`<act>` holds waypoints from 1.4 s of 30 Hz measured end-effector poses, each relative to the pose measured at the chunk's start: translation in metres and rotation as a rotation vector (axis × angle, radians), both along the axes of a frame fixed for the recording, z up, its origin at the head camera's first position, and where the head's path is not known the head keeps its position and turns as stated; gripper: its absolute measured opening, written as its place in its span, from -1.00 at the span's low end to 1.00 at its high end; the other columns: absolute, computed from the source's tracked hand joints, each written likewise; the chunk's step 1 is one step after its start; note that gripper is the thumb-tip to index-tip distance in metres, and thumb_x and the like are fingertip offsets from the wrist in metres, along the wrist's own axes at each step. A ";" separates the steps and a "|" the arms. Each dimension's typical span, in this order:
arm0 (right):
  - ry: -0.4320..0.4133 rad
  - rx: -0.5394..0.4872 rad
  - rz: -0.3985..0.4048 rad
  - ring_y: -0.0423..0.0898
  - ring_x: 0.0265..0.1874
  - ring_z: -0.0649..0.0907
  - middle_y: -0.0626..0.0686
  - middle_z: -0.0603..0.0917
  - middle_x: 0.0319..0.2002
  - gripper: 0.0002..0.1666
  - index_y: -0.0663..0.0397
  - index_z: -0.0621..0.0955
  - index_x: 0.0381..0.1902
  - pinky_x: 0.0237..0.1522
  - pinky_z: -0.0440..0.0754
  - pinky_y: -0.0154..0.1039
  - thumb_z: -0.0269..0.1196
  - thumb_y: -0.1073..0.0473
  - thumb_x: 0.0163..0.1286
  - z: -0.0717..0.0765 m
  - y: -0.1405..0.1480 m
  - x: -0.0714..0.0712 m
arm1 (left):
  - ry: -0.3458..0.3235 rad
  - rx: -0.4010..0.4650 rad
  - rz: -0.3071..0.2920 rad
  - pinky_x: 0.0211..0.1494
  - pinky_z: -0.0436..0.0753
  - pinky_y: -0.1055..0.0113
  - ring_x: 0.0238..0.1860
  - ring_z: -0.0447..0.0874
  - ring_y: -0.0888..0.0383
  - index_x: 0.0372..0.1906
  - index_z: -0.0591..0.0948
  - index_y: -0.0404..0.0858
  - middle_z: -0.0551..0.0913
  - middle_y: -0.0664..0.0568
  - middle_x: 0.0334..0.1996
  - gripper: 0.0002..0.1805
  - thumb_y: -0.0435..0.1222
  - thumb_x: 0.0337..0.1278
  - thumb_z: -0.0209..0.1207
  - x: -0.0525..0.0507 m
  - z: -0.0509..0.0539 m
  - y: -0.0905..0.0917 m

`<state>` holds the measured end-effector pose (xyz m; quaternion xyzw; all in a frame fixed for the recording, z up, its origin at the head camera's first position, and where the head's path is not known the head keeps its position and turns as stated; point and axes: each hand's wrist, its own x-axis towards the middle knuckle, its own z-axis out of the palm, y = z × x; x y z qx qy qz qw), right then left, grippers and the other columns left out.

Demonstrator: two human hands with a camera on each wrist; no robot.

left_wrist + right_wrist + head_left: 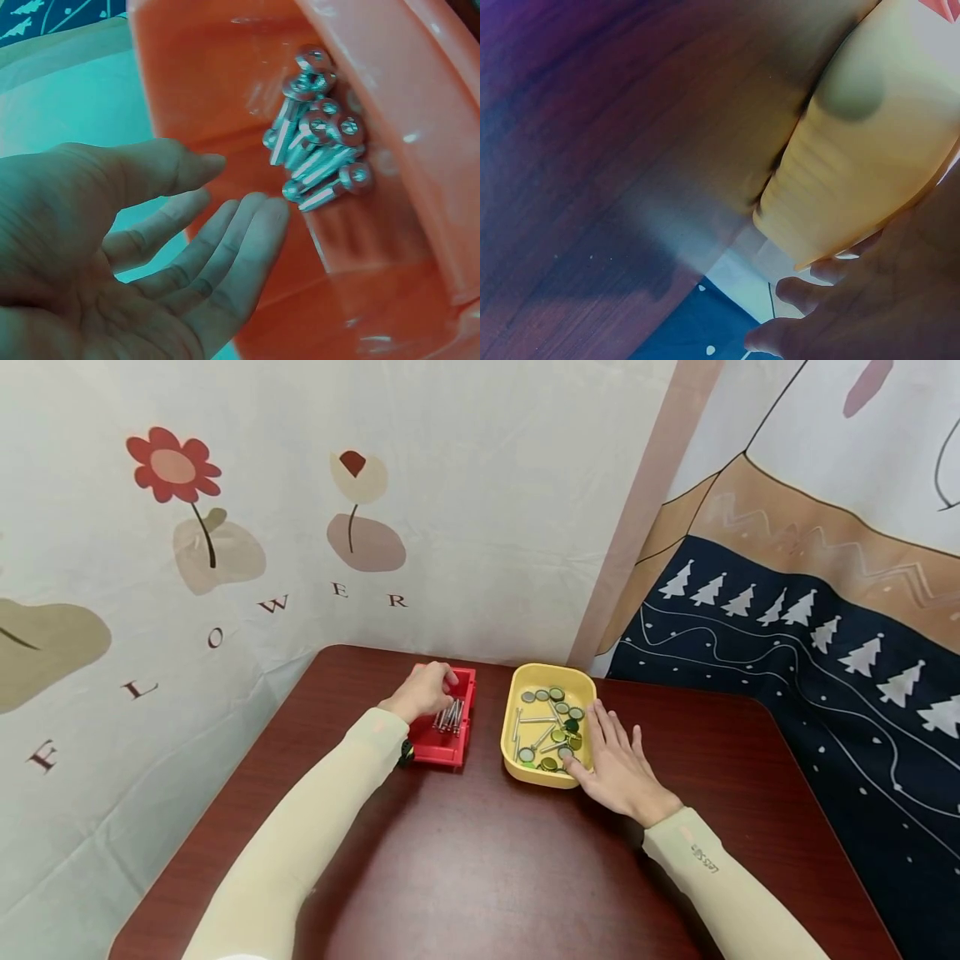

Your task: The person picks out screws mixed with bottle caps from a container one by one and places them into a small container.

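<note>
Over the red bin (438,752), my left hand (422,693) hangs with thumb and fingers apart and nothing between them. Several silver screws (322,142) lie in a pile on the bin's floor, just beyond the fingertips in the left wrist view. To the right, my right hand (618,768) rests with spread fingers along the right rim of the yellow tray (510,760). Round caps (549,764) and long screws (537,720) lie scattered in that tray. The right wrist view shows the tray's outer wall (855,165) beside the fingers of my right hand (877,300).
Both containers stand near the back edge of the dark red table (480,877), with a strip of tabletop between them. A pale printed cloth (480,510) hangs behind, and a dark blue one with white trees (750,643) hangs at the right.
</note>
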<state>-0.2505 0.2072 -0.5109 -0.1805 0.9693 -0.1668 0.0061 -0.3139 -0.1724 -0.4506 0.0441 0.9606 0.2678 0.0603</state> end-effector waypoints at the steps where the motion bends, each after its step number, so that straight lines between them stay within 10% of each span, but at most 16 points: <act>1: 0.000 -0.001 0.000 0.42 0.93 0.00 0.16 -0.16 0.99 0.22 0.11 -0.08 0.97 0.82 -0.16 0.70 0.17 -0.40 0.78 0.000 0.000 0.000 | 0.012 0.000 0.001 0.35 0.83 -0.03 0.14 0.76 -0.11 0.37 0.72 -0.35 0.81 -0.26 0.18 -0.59 -0.41 0.53 0.42 0.000 0.001 0.001; 19: -0.015 -0.018 -0.003 0.44 0.93 -0.02 0.19 -0.14 0.98 0.21 0.15 -0.06 0.96 0.81 -0.21 0.72 0.16 -0.39 0.78 -0.002 0.001 0.001 | 0.210 -0.084 -0.069 0.25 0.88 -0.02 0.16 0.75 -0.10 0.47 0.69 -0.24 0.72 -0.20 0.32 -0.53 -0.22 0.63 0.41 0.018 0.021 0.033; 33: -0.018 -0.012 0.000 0.43 0.93 -0.03 0.18 -0.17 0.98 0.21 0.15 -0.07 0.96 0.81 -0.22 0.71 0.17 -0.38 0.78 -0.001 0.000 0.000 | 0.327 -0.298 -0.207 0.83 0.43 -0.36 0.60 0.58 -0.22 0.58 0.64 -0.10 0.62 -0.13 0.58 -0.40 0.02 0.64 0.41 0.027 0.023 0.075; 42: -0.016 -0.013 0.001 0.43 0.93 -0.01 0.19 -0.16 0.98 0.20 0.17 -0.07 0.96 0.82 -0.20 0.70 0.17 -0.36 0.78 0.000 0.000 0.000 | 0.314 -0.348 -0.296 0.85 0.38 -0.36 0.65 0.54 -0.21 0.60 0.65 -0.06 0.61 -0.12 0.59 -0.34 0.11 0.61 0.43 0.026 0.022 0.108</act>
